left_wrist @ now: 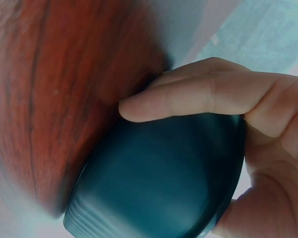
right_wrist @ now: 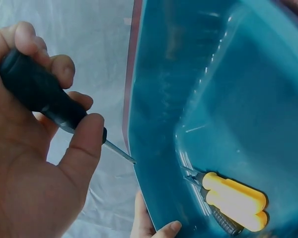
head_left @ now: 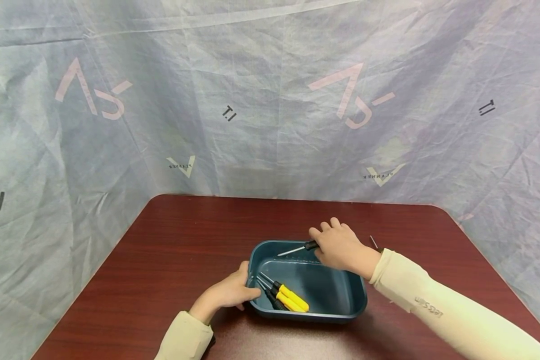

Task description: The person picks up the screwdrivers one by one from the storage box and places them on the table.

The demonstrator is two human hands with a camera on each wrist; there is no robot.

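Observation:
A dark teal plastic bin (head_left: 315, 316) stands on the table. My left hand (head_left: 228, 290) grips its left end, thumb over the rim and fingers along the outer wall; the left wrist view shows the fingers (left_wrist: 188, 96) against that wall. In my right hand (head_left: 339, 246) is a black-handled screwdriver (right_wrist: 44, 94), held by the handle above the bin's far side, its shaft pointing left. Inside the bin, at the left, lie two yellow-handled screwdrivers (head_left: 292, 298) and a black-handled one (right_wrist: 224, 221), side by side.
Behind the right wrist, a thin metal shaft (head_left: 373, 242) lies on the dark red wooden table (head_left: 184, 235); its other end is hidden by the arm. A small dark object (head_left: 211, 342) shows beside the left sleeve. Grey printed sheeting (head_left: 270, 100) hangs behind the table.

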